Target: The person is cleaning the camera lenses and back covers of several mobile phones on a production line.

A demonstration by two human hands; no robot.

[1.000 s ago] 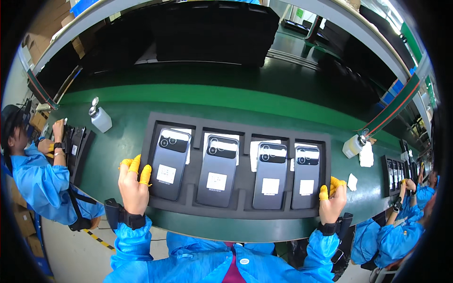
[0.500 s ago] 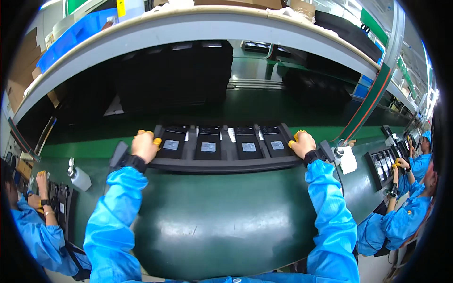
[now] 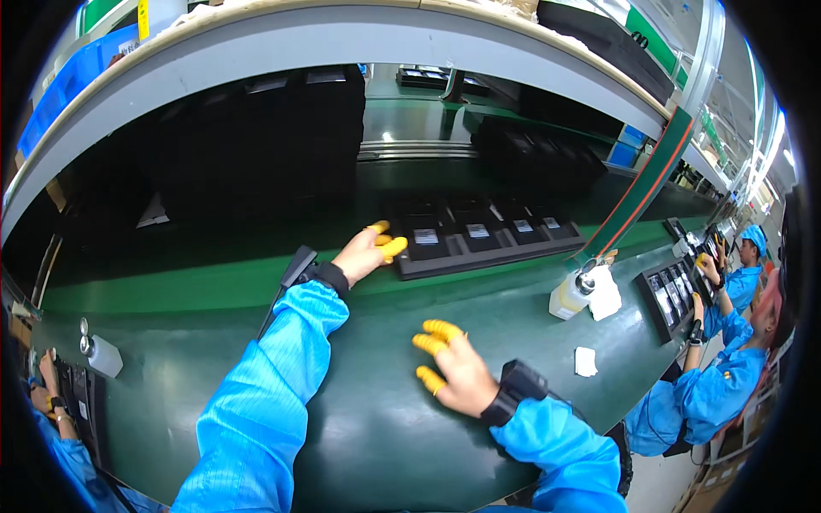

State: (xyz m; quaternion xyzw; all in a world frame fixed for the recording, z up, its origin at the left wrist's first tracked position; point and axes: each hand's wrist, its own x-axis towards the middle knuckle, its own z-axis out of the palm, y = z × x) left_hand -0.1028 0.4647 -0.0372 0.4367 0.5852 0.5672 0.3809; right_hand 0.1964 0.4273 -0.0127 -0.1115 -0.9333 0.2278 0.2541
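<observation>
A black tray (image 3: 505,255) holding several dark phones with white labels lies far back on the green belt (image 3: 214,286). My left hand (image 3: 369,250), with yellow finger cots, is stretched out and touches the tray's left end, fingers apart. My right hand (image 3: 453,369), also with yellow finger cots, rests flat and spread on the dark green table (image 3: 359,427) near me, holding nothing. Both arms wear blue sleeves and black wrist bands.
A white pump bottle (image 3: 571,293) and white cloths (image 3: 587,361) stand to the right. Another bottle (image 3: 101,352) sits at the left. A second phone tray (image 3: 671,291) lies before a co-worker in blue at the right; another person's hands are at the lower left. A grey shelf arches overhead.
The tray has gone from right in front of me to far back on the belt. My right hand has let go and come back to the table; my left hand still reaches to it.
</observation>
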